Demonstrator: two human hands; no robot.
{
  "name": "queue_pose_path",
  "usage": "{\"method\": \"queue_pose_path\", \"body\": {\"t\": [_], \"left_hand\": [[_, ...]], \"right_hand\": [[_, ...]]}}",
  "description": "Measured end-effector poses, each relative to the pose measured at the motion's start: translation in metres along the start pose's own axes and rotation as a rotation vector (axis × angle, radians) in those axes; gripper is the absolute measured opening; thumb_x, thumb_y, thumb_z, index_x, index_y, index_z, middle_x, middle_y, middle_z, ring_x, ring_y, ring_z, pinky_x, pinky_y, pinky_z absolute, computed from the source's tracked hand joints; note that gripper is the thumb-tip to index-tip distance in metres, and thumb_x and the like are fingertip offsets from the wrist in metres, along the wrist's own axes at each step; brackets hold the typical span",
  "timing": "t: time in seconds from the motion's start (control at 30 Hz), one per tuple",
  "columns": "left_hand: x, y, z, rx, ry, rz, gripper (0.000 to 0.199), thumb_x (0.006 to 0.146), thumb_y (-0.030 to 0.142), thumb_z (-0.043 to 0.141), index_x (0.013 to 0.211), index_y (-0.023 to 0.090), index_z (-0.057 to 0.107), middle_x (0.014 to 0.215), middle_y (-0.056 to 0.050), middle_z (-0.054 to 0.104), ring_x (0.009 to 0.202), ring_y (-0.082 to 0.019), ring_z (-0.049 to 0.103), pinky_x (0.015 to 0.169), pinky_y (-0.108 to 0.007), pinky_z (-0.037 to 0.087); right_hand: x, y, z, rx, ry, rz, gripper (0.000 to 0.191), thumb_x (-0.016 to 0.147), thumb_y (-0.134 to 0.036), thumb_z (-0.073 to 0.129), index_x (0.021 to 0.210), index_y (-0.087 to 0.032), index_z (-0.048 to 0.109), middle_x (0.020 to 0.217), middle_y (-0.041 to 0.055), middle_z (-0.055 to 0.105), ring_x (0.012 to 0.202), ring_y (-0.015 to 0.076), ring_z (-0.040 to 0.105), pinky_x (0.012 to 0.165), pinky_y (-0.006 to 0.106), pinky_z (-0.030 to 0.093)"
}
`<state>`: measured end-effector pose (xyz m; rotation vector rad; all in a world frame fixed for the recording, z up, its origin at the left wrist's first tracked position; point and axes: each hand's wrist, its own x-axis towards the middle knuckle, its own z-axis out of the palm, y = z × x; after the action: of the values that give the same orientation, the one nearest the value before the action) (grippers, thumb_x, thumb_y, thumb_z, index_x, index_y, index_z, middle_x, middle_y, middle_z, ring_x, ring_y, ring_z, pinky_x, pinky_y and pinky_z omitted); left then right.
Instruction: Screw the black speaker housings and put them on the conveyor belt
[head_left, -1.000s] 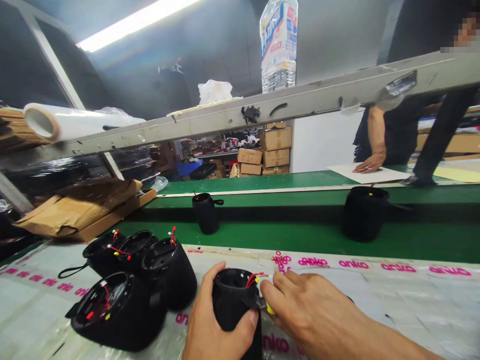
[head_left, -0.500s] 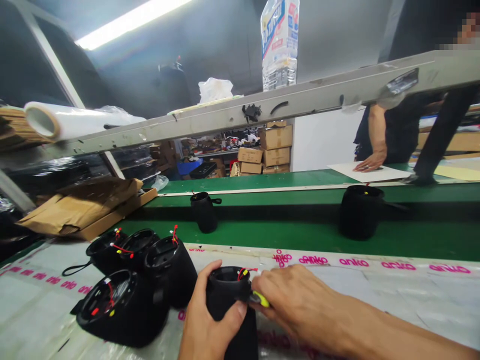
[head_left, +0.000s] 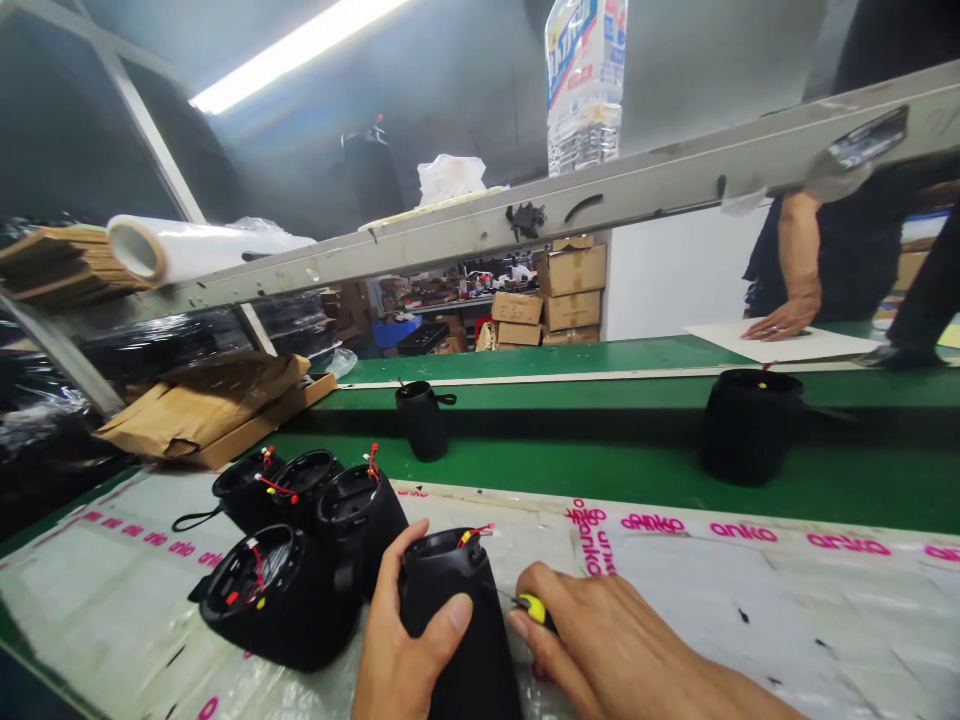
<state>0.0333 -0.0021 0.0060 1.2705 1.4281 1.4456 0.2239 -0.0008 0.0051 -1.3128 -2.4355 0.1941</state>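
Observation:
In front of me stands a black speaker housing [head_left: 469,640], its open top tilted a little, with red wires and small yellow connectors sticking out at the rim. My left hand [head_left: 409,630] is wrapped round its left side, thumb across the front. Just to the right, my right hand [head_left: 592,630] grips a yellow-and-black handled tool [head_left: 533,607] whose thin metal tip points at the housing's side below the rim. Whether the tip touches the housing I cannot tell. At my left, several similar black housings [head_left: 281,600] with red wires stand close together.
Two more black housings, one small [head_left: 422,420] and one larger [head_left: 750,425], stand on the green belt [head_left: 562,450]. A grey rail [head_left: 420,240] crosses above. Flattened cardboard [head_left: 202,410] lies at left. At right, another person's hand [head_left: 784,318] rests on a white sheet [head_left: 840,347].
My right hand and the tool have moved down and away from the housing's rim. The housing now leans slightly left, and the camera view has swung a little left.

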Motion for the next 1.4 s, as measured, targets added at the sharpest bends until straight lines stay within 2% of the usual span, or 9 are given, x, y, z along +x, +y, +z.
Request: {"method": "queue_pose_path", "body": {"t": [0.1,0.37,0.5,0.67,0.87,1.0,1.13,1.23,1.4], "left_hand": [[-0.001,-0.001,-0.002,-0.009,0.003,-0.007,0.085,0.056,0.057,0.078,0.128,0.021,0.052,0.106,-0.007,0.074,0.098,-0.030,0.069,0.082,-0.033,0.056],[-0.003,0.001,0.000,0.000,-0.014,0.021,0.081,0.059,0.053,0.078,0.128,0.021,0.050,0.112,-0.007,0.073,0.104,-0.026,0.068,0.087,-0.029,0.055],[-0.003,-0.001,0.003,0.028,0.018,0.035,0.079,0.059,0.052,0.078,0.126,0.020,0.052,0.109,-0.007,0.074,0.101,-0.027,0.069,0.084,-0.030,0.056],[-0.006,-0.003,0.006,0.135,0.117,0.043,0.074,0.059,0.049,0.076,0.124,0.022,0.054,0.110,-0.008,0.070,0.102,-0.031,0.066,0.091,-0.040,0.050],[-0.012,0.002,0.013,0.229,0.180,0.040,0.072,0.061,0.046,0.072,0.125,0.021,0.051,0.117,-0.012,0.062,0.108,-0.034,0.059,0.099,-0.051,0.042],[-0.013,0.003,0.011,0.207,0.194,0.046,0.073,0.060,0.049,0.074,0.124,0.021,0.052,0.114,-0.010,0.064,0.105,-0.034,0.061,0.096,-0.048,0.044],[-0.011,-0.003,-0.001,0.051,0.110,0.015,0.078,0.062,0.056,0.074,0.127,0.022,0.050,0.113,-0.008,0.068,0.104,-0.032,0.065,0.095,-0.042,0.046],[-0.011,-0.007,-0.007,-0.062,0.059,-0.027,0.081,0.062,0.057,0.076,0.130,0.023,0.048,0.114,-0.008,0.070,0.106,-0.032,0.066,0.098,-0.041,0.046],[-0.018,-0.004,-0.001,-0.084,0.082,0.000,0.084,0.060,0.055,0.075,0.132,0.022,0.046,0.116,-0.009,0.069,0.105,-0.032,0.067,0.096,-0.040,0.051]], "right_hand": [[0.006,-0.004,0.000,-0.017,0.000,-0.038,0.005,0.098,-0.024,0.050,0.094,-0.022,0.052,0.077,0.0012,0.069,0.063,0.0253,0.069,0.050,0.031,0.032],[0.015,-0.003,-0.007,-0.138,0.019,-0.107,0.008,0.095,-0.024,0.057,0.090,-0.023,0.050,0.081,0.0016,0.069,0.064,0.0258,0.069,0.050,0.031,0.030],[0.015,-0.004,-0.006,-0.168,0.032,-0.113,0.014,0.094,-0.024,0.059,0.086,-0.024,0.048,0.076,0.0001,0.068,0.057,0.0241,0.068,0.045,0.031,0.022],[0.012,-0.009,0.002,-0.264,0.073,-0.050,0.014,0.092,-0.025,0.059,0.085,-0.023,0.047,0.067,0.0000,0.068,0.047,0.0260,0.066,0.042,0.034,0.010],[0.012,-0.020,0.000,-0.325,-0.022,-0.025,0.009,0.092,-0.026,0.056,0.087,-0.020,0.052,0.062,0.0016,0.069,0.046,0.0272,0.066,0.039,0.036,0.006],[0.011,-0.020,-0.003,-0.215,-0.055,0.018,0.010,0.095,-0.027,0.052,0.089,-0.020,0.054,0.066,0.0027,0.069,0.053,0.0277,0.068,0.041,0.034,0.015],[0.003,-0.012,-0.003,0.127,0.091,-0.045,0.017,0.101,-0.033,0.042,0.097,-0.023,0.054,0.074,-0.0004,0.069,0.061,0.0222,0.067,0.052,0.031,0.036],[-0.003,-0.005,-0.004,0.304,0.176,0.032,0.025,0.103,-0.038,0.035,0.113,-0.026,0.055,0.086,0.0004,0.071,0.075,0.0218,0.068,0.067,0.033,0.046],[-0.005,-0.003,-0.005,0.354,-0.001,0.124,0.044,0.097,-0.046,0.045,0.135,-0.026,0.053,0.097,0.0060,0.073,0.090,0.0271,0.069,0.077,0.038,0.053]]}}
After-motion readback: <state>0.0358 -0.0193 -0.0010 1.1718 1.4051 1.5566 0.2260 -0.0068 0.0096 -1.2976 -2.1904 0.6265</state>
